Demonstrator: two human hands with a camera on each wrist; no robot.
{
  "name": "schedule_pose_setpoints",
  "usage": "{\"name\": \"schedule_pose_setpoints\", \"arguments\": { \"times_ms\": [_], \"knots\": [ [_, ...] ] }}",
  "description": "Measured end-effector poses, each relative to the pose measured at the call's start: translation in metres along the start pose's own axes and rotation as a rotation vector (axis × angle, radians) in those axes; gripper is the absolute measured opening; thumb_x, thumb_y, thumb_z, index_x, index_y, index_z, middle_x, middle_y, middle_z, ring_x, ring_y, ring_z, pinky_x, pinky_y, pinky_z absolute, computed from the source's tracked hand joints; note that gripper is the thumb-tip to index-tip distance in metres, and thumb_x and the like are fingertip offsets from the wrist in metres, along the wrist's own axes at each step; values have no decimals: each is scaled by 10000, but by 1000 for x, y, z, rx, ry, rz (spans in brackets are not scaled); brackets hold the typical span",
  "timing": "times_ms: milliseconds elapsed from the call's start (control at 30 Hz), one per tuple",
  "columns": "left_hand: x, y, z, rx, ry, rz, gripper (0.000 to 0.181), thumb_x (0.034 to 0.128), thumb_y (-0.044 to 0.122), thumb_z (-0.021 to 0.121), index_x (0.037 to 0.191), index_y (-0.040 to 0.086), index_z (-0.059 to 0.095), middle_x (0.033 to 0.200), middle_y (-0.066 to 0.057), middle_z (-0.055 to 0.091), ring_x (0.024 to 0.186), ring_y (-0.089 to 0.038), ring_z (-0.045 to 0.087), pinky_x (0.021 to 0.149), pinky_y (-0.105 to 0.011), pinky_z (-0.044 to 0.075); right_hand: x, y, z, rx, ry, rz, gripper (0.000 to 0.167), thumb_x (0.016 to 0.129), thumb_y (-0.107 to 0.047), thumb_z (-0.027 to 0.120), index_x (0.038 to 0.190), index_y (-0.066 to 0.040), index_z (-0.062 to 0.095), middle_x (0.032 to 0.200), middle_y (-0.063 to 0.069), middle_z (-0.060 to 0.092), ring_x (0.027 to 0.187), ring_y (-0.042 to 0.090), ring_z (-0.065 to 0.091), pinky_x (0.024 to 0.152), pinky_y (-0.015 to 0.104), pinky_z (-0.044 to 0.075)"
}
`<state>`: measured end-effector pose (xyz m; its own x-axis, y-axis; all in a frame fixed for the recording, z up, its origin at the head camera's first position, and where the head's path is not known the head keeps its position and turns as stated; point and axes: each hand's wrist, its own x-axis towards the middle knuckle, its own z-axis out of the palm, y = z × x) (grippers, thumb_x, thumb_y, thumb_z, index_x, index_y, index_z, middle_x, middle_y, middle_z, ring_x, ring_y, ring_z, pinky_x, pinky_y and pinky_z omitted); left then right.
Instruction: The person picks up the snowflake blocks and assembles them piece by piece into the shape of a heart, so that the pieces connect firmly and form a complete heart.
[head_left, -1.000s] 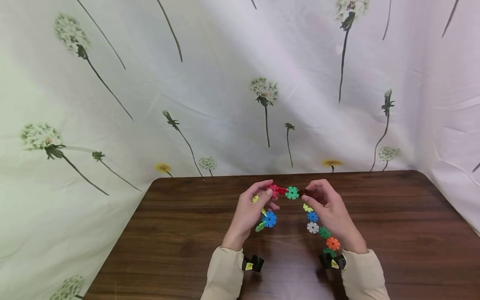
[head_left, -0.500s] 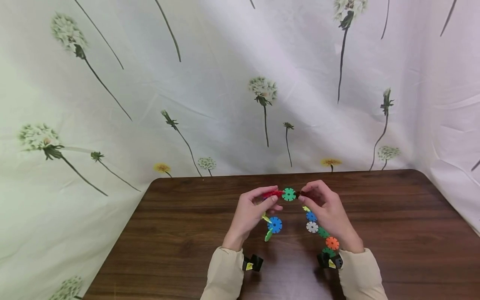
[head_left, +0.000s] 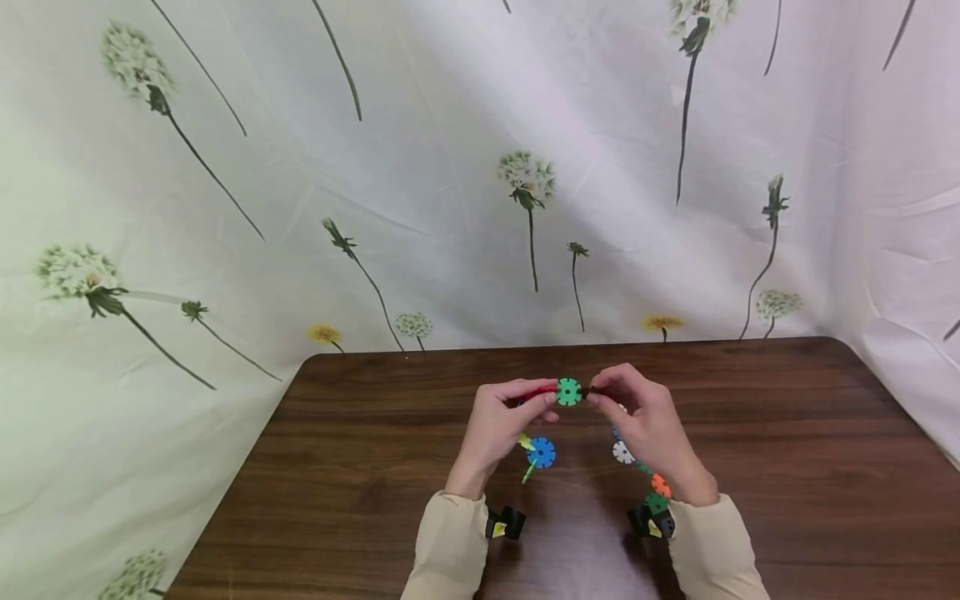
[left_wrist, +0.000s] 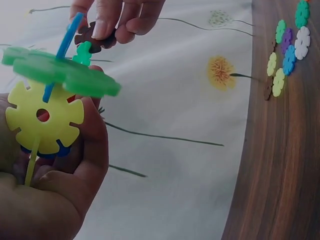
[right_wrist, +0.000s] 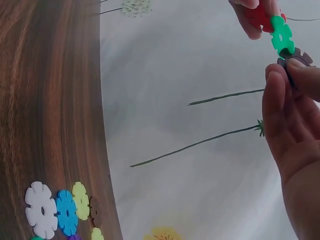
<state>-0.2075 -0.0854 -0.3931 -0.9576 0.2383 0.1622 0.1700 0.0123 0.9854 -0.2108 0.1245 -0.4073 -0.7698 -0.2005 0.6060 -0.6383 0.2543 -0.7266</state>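
In the head view my left hand [head_left: 491, 425] pinches a red notched building disc [head_left: 542, 389], seen nearly edge-on. A green notched disc [head_left: 568, 392] joins the red one and stands in the gap between both hands. My right hand [head_left: 660, 429] pinches a dark brown notched disc [right_wrist: 303, 57] between thumb and fingers, at the green disc's other side. Below the left hand hang more linked discs, among them a blue disc [head_left: 541, 452], a yellow disc [left_wrist: 55, 122] and a light green disc [left_wrist: 60, 74]. Fingers hide part of the red disc.
Several discs lie in a group on the brown wooden table [head_left: 360, 467], partly behind the right forearm, including a white disc [head_left: 623, 452] and an orange disc [head_left: 660, 485]. A white curtain [head_left: 420, 167] with dandelion prints hangs along the far edge.
My right hand has shifted left, closer to the left hand, and the green disc has moved left with it. The red disc has turned edge-on, and the hanging discs have swung and turned.
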Motion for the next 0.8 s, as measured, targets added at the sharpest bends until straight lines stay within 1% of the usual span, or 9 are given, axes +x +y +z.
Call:
{"name": "schedule_pose_setpoints", "arguments": {
  "times_ms": [67,167,233,300,333,433,567,667,800],
  "knots": [
    [0,1,0,-3,2,-5,253,886,109,691,1112,-3,709,1055,-218,705,836,-441,694,798,-397,588,0,-1,1,-7,3,-14,243,812,95,691,1007,-34,625,902,72,677,751,79,627,641,190,540],
    [1,0,0,0,6,-9,253,883,100,692,1107,-16,707,1057,-228,707,781,-285,731,804,-433,582,1,-2,2,-26,7,-26,250,798,97,704,993,-40,629,892,75,681,758,34,623,658,177,544],
    [1,1,0,-3,8,-9,251,882,95,692,1103,-23,707,1057,-232,706,743,-170,729,797,-422,586,1,-3,2,-38,8,-30,246,795,88,711,984,-49,633,885,82,684,756,30,626,667,170,546],
    [1,0,0,-4,13,-11,248,881,93,693,1098,-25,708,1053,-234,707,723,-110,719,788,-402,592,1,-4,2,-54,8,-28,236,800,67,717,978,-65,637,882,78,690,753,46,636,682,163,549],
    [1,0,1,-5,15,-12,245,880,93,693,1094,-26,710,1048,-234,709,722,-109,719,777,-382,595,1,-5,2,-61,8,-31,234,800,61,720,974,-72,638,879,69,692,749,59,640,684,161,549],
    [0,0,1,-11,17,-11,241,877,96,698,1086,-23,714,1028,-228,714,761,-209,736,800,-452,582,1,-5,1,-87,9,-46,248,790,61,730,959,-95,639,864,48,697,734,74,635,673,153,543],
    [0,-1,0,-21,12,-8,242,874,104,702,1083,-18,718,1006,-215,720,802,-293,734,823,-525,552,2,-6,2,-114,23,-75,273,769,79,741,944,-104,638,850,27,697,720,72,616,652,140,527],
    [1,-2,0,-42,18,-10,246,874,101,701,1084,-26,714,1014,-222,719,781,-233,738,824,-517,554,2,-8,5,-145,47,-90,262,766,64,751,947,-94,646,861,16,700,731,80,628,682,112,522],
    [1,-2,0,-64,33,-14,257,876,97,697,1091,-44,706,1033,-242,710,755,-160,733,802,-430,583,2,-9,10,-181,92,-111,256,760,41,767,956,-82,657,877,12,708,741,110,660,731,87,517]
  ]
}}
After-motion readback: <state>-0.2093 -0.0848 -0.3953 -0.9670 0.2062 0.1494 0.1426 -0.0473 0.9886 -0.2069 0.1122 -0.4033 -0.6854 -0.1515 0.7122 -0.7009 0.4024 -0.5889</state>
